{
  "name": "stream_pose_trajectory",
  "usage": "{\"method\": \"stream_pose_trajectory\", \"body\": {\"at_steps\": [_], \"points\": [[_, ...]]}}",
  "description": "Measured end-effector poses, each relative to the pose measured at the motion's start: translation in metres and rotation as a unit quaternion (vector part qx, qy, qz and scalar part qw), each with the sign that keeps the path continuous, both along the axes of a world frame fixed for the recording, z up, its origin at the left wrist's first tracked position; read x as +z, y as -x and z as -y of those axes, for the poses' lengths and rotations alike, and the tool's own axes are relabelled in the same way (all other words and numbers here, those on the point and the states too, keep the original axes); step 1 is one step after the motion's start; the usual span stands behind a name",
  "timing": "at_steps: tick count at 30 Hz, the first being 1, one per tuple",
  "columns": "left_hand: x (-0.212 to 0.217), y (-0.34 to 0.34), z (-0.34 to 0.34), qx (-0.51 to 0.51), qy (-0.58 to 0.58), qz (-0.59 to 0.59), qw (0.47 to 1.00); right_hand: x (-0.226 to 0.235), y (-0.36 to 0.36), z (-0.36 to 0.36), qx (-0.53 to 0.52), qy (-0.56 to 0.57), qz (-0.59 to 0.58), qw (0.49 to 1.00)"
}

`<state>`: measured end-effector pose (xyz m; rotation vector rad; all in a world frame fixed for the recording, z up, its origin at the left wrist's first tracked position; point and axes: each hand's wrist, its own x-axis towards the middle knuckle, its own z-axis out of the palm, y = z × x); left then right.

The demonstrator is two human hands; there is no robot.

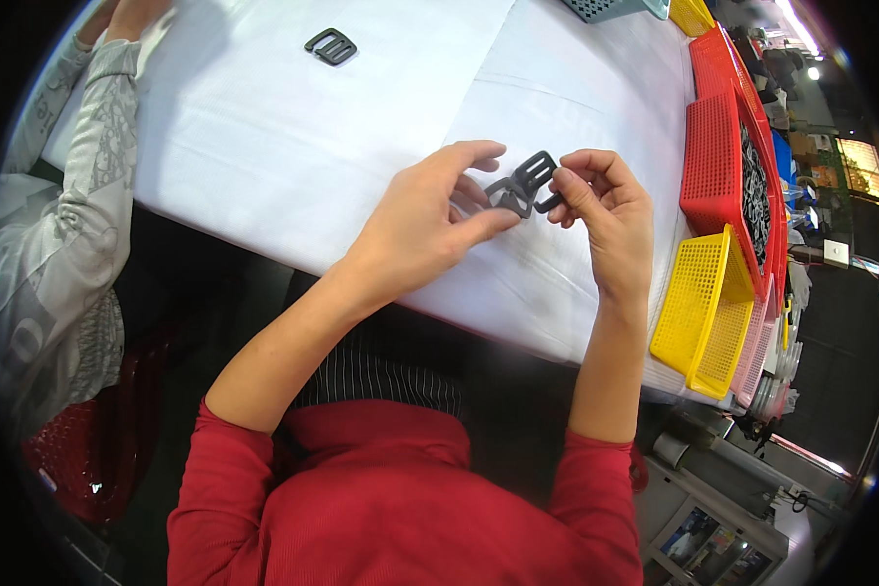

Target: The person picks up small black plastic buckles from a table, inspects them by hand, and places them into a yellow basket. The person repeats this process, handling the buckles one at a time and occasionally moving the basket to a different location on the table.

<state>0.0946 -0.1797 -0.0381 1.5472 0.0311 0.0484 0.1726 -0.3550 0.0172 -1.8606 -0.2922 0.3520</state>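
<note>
Over the white table, my right hand (604,210) pinches a black plastic strap buckle (535,172) between thumb and fingertips. My left hand (425,215) has its thumb and curled fingers around a second, dark grey buckle piece (510,199), its index finger raised clear. The two pieces overlap between my hands; whether they are hooked together I cannot tell. Farther off to the left, a similar black slotted buckle (331,47) lies flat on the table.
Along the table's right side stand a red basket (708,161) filled with dark parts, a yellow basket (698,313) and a pink one (755,342). A blue-grey basket (615,8) is at the far edge. At left sits another person in a grey patterned sleeve (98,146).
</note>
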Motion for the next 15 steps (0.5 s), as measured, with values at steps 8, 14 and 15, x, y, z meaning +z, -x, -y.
{"method": "stream_pose_trajectory", "body": {"at_steps": [8,14,15], "points": [[-0.001,-0.009,0.008,0.085,-0.257,0.086,0.959,-0.004,0.008,0.004,-0.089,-0.015,0.047,0.995],[-0.011,-0.012,0.016,0.083,-0.404,0.131,0.901,-0.027,0.012,0.032,-0.018,0.256,0.292,0.921],[-0.010,-0.012,0.017,0.076,-0.398,0.131,0.905,-0.028,0.016,0.030,0.014,0.239,0.329,0.913]]}}
